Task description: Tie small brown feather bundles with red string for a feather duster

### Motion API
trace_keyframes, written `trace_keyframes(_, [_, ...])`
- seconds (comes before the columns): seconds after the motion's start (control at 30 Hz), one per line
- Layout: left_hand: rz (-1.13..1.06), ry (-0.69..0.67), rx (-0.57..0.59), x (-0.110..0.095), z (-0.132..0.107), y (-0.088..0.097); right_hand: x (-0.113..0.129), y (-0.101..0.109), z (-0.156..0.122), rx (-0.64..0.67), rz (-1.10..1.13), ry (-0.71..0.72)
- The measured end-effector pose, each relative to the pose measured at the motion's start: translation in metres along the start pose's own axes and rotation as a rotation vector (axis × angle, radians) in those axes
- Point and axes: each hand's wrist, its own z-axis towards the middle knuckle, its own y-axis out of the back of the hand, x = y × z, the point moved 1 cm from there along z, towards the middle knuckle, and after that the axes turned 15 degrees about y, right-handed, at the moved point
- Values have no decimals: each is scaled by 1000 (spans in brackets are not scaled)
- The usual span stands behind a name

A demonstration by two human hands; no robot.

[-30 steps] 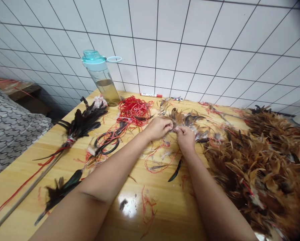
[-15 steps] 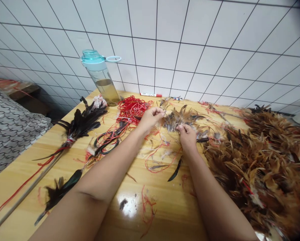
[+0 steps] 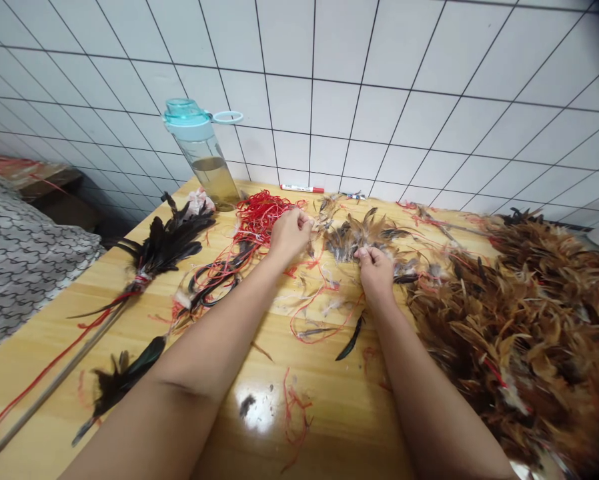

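Observation:
My left hand [image 3: 290, 235] is closed in a pinch beside the tangle of red string [image 3: 260, 212]. Whatever lies between its fingertips is too small to make out. At the lower edge of a small spread of brown and grey feathers [image 3: 362, 232], my right hand [image 3: 377, 272] pinches the feathers between thumb and forefinger. Between my forearms lie a loop of thin red string [image 3: 304, 340] and a dark feather [image 3: 350, 340], with bits of fluff around them.
A big heap of brown feathers [image 3: 519, 327] covers the right side. On the left, black feathers [image 3: 164, 240] are bound to a stick [image 3: 54, 387]. A water bottle [image 3: 207, 160] and a red-capped marker [image 3: 302, 189] stand and lie near the tiled wall [image 3: 409, 53].
My left hand has moved left, away from the brown feathers and closer to the red string tangle. My right hand stays at the edge of the feathers.

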Motion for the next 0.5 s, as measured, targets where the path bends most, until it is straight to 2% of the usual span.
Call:
trace_keyframes(0.13, [371, -37, 135, -1, -3, 10, 0, 0, 0, -17, 3, -1])
trace_keyframes(0.3, [500, -42, 316, -12, -15, 14, 1, -1, 0, -14, -19, 2])
trace_keyframes(0.5, [689, -15, 346, -27, -26, 14, 4, -1, -1, 3, -49, 4])
